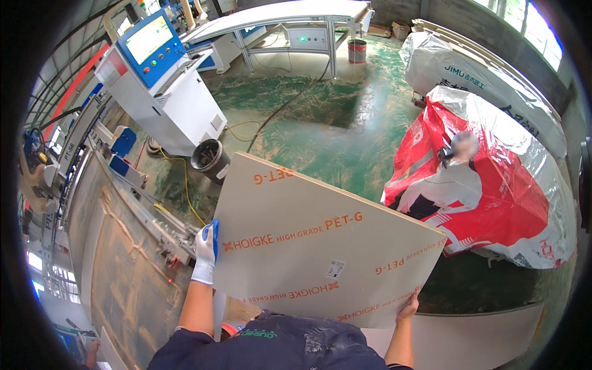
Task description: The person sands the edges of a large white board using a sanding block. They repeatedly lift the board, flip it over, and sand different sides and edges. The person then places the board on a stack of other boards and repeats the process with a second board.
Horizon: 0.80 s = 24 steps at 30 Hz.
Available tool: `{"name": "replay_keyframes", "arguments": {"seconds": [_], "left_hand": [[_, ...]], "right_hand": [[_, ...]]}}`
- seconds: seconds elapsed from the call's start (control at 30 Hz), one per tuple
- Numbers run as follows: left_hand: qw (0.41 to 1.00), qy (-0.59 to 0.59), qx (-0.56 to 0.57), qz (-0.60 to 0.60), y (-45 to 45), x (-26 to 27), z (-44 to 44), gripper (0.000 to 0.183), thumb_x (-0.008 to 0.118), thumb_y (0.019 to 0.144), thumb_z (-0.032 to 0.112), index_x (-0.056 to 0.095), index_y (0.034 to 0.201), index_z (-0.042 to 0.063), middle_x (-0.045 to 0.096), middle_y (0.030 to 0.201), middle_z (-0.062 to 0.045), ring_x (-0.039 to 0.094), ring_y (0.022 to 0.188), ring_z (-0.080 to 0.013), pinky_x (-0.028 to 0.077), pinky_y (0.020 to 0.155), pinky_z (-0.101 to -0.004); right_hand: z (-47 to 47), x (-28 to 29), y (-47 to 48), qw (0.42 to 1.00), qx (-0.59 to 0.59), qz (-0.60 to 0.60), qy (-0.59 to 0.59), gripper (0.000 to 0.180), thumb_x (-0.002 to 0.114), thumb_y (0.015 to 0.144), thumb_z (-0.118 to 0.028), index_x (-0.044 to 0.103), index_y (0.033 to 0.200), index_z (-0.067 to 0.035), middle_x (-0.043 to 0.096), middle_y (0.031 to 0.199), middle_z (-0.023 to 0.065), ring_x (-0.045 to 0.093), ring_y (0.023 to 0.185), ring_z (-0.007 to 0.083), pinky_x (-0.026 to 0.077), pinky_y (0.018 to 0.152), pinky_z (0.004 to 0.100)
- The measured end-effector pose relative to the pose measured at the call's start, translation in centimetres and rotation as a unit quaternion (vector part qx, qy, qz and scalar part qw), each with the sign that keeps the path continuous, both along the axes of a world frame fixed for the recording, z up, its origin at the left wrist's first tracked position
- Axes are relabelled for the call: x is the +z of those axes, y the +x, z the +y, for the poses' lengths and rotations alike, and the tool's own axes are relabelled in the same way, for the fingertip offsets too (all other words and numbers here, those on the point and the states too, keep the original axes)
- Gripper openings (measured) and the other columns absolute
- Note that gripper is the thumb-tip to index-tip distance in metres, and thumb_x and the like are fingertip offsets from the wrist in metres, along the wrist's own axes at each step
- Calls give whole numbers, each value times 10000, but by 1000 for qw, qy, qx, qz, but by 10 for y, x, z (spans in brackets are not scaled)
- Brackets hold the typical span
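Note:
I carry a large grey film-covered furniture panel [296,259] in front of my body, tilted, with its pale edge strip towards the far side. Orange printing runs across its face, and a small white label [336,268] with a printed code is stuck on it. My left hand [206,249], in a white and blue work glove, grips the panel's left edge. At the lower right edge, my bare right hand [408,306] holds the board, its fingers partly hidden behind it.
To my left is a dusty machine bed [134,259]. Ahead stand a control cabinet [171,101], a black bucket [211,159] and a conveyor table [286,18]. A hose [291,106] crosses the green floor. Plastic-wrapped stacks [490,185] are right; another person's hand [94,347] is lower left.

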<state>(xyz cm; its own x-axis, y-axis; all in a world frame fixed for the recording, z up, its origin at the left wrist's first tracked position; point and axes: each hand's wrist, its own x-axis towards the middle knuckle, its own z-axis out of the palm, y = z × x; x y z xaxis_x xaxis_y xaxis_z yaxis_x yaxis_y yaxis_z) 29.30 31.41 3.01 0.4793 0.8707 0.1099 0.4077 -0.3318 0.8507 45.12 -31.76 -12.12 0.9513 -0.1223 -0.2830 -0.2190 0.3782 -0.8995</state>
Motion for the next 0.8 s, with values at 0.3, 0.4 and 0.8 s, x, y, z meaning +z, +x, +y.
{"name": "replay_keyframes", "arguments": {"seconds": [0.3,0.4,0.8], "left_hand": [[923,-44,-52,379,299,-44,26,690,406,877,650,698,977,33,669,1016,-224,623,1009,-380,457,876,-444],[869,-55,-102,481,384,-81,59,712,380,892,635,694,1009,7,655,1086,-230,611,1058,-381,447,939,-439],[676,-147,-130,710,555,-134,208,631,273,968,505,622,1208,37,603,1263,-140,579,1165,-288,417,985,-427]], "right_hand": [[32,-24,166,949,-8,272,-161,517,441,994,-362,492,1340,19,561,1293,124,552,1143,238,414,993,360],[46,-48,221,883,-2,374,-284,581,548,931,-472,608,1188,45,642,1130,136,600,982,228,470,876,356],[183,-137,483,766,291,470,-327,640,426,964,-515,601,1199,54,639,1137,194,602,1009,294,448,924,411]]}}
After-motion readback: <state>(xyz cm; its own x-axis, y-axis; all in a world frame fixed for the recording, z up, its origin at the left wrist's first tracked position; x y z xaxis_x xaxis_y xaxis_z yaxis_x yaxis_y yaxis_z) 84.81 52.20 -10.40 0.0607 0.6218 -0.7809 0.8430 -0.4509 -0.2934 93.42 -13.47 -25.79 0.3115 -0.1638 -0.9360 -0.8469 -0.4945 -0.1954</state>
